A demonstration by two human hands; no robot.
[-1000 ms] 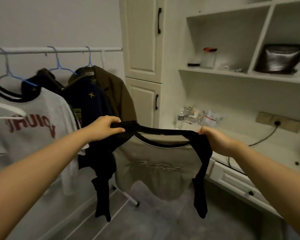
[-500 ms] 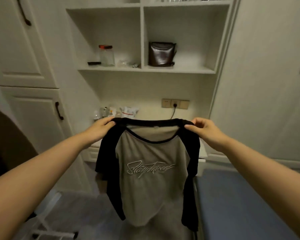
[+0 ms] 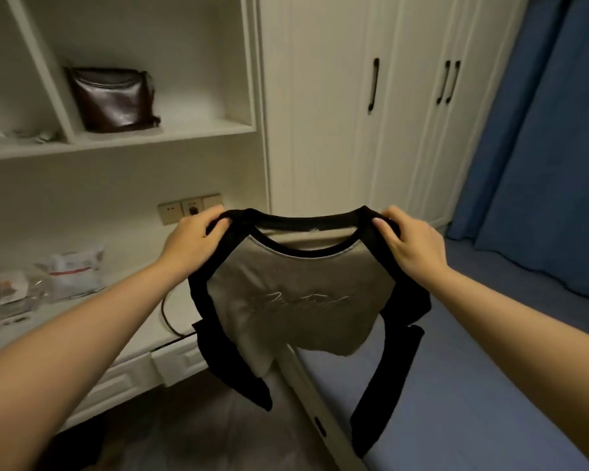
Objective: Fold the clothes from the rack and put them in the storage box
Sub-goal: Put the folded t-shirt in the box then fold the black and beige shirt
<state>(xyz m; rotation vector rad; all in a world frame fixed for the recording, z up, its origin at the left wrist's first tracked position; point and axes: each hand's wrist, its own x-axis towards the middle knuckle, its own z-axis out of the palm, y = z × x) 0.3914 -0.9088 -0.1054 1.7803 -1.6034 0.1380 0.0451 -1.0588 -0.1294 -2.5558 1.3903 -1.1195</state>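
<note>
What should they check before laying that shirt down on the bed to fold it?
1. Left hand grips one shoulder: ok.
2. Right hand grips the other shoulder: ok.
3. Shirt hangs flat: not ok, hem bunched, sleeves dangling unevenly.
4. Bed surface bare below the shirt: ok where visible.
5. Shirt fully over the bed: not ok, its left side hangs past the edge.
6. Storage box within reach: cannot tell, not in view.
</note>
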